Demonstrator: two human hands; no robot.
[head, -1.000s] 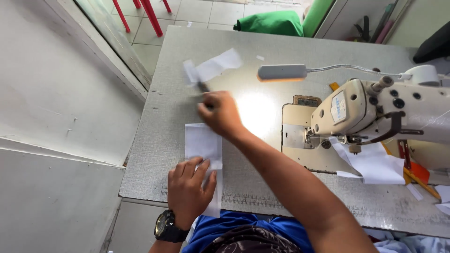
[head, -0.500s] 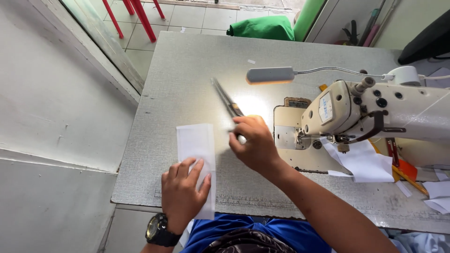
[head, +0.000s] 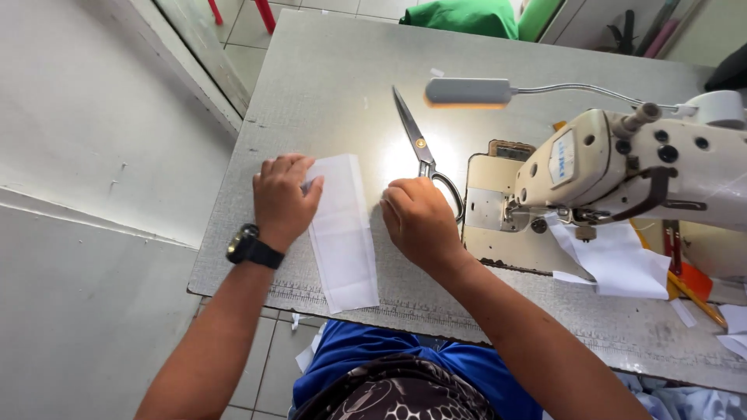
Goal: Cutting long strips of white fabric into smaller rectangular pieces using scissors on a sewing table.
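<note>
Flat on the desk [head: 311,70] lay the white strip [head: 342,233]; my left hand [head: 282,198] pressed its left edge, released. Right hand [head: 416,218] rested loosely curled beside the scissors [head: 416,140], grasping nothing.

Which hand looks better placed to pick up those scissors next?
Probably the right hand: it rests beside the scissors' handle loop. The left hand lies on the white fabric strip, farther off.

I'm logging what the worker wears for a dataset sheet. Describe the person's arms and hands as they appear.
Both forearms are bare, with no sleeves reaching them and no gloves. The left hand has a black wristwatch with a dark band at its wrist. The right hand shows no watch or ring from this view. A blue garment shows at the torso.
</note>
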